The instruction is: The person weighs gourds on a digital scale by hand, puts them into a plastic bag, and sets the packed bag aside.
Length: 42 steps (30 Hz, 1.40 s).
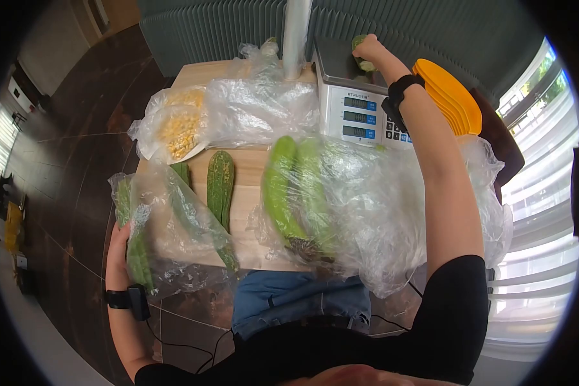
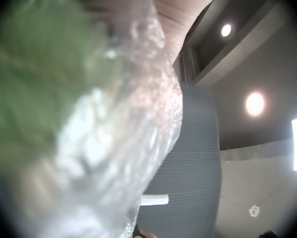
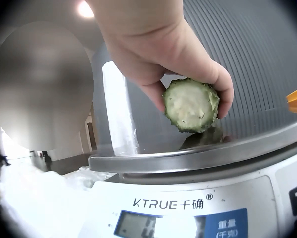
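Note:
At the table's left edge, the left hand (image 1: 119, 244) holds a clear plastic bag (image 1: 164, 222) with long green vegetables in it; the bag covers most of its fingers. Blurred plastic (image 2: 123, 144) and a green vegetable (image 2: 44, 79) fill much of the left wrist view. Over the scale's metal pan (image 1: 336, 59), the right hand (image 1: 372, 50) grips a green vegetable (image 3: 192, 105) between thumb and fingers. Its pale cut end faces the right wrist camera, low over the pan (image 3: 198, 157); contact with the metal is unclear.
A ridged green vegetable (image 1: 220, 190) lies bare on the wooden table (image 1: 248, 212). Large light-green vegetables (image 1: 283, 193) lie under plastic at centre. Bagged yellow pieces (image 1: 181, 125) sit back left, beside a plastic roll (image 1: 296, 38). Orange trays (image 1: 450, 96) stand right of the scale.

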Each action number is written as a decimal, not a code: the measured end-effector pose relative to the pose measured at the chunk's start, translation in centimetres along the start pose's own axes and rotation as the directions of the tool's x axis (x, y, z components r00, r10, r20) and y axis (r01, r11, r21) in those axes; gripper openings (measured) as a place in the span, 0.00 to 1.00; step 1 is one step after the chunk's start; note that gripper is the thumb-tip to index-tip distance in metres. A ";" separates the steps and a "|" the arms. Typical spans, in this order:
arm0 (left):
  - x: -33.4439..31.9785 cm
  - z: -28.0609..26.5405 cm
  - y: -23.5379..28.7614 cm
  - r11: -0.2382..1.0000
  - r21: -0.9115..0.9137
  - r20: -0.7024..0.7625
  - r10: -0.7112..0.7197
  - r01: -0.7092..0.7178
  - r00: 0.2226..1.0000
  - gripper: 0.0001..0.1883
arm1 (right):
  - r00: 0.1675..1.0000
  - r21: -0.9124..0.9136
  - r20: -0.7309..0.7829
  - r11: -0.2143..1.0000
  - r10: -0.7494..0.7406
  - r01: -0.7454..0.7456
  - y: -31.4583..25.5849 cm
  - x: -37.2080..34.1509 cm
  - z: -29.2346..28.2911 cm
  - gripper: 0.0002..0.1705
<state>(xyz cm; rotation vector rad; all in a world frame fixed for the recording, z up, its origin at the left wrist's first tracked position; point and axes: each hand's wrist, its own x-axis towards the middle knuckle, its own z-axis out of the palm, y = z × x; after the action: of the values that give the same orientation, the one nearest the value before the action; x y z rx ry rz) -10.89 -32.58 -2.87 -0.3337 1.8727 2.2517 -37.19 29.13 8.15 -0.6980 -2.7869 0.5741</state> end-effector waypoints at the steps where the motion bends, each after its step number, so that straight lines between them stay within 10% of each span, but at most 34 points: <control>1: 0.1 -0.2 -0.1 1.000 0.015 0.021 -0.003 0.003 1.000 0.25 | 1.000 -0.003 0.002 1.000 0.001 -0.001 -0.3 -0.3 -0.2 0.43; 42: 0.0 0.1 0.0 0.998 0.064 0.036 0.001 -0.003 0.999 0.24 | 0.965 -0.204 -0.169 0.965 -0.200 0.164 -0.9 -1.6 -2.0 0.58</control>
<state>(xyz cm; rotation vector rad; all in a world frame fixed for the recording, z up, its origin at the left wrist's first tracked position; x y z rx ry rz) -10.92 -32.51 -2.86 -0.2794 1.9226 2.1784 -35.56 28.25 10.14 -0.4914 -2.7097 0.1987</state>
